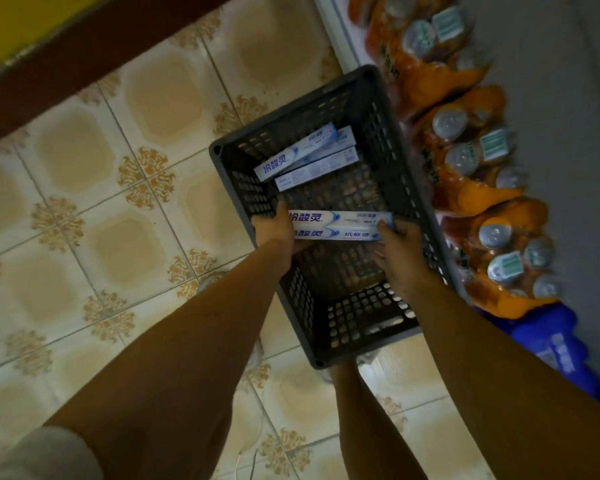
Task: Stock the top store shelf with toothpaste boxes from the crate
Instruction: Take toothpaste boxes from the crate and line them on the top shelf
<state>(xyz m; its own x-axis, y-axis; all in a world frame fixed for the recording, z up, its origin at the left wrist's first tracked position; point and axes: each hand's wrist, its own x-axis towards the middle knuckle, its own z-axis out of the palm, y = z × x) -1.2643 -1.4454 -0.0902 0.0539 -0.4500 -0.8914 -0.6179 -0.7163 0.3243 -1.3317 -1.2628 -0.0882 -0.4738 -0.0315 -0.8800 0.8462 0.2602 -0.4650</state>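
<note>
A dark grey perforated crate (388, 140) stands on the tiled floor beside the shelf. Two white-and-blue toothpaste boxes (340, 225) lie stacked side by side between my hands, held above the crate's inside. My left hand (274, 226) grips their left end and my right hand (399, 240) grips their right end. Three more toothpaste boxes (309, 155) lie slanted at the crate's far end. The top shelf is not in view.
Orange packs of bottled goods (465, 150) line the low shelf right of the crate. A blue pack (551, 344) sits nearer me on that shelf. Patterned floor tiles (101, 220) spread to the left, and a dark brown skirting (84, 60) runs along the wall.
</note>
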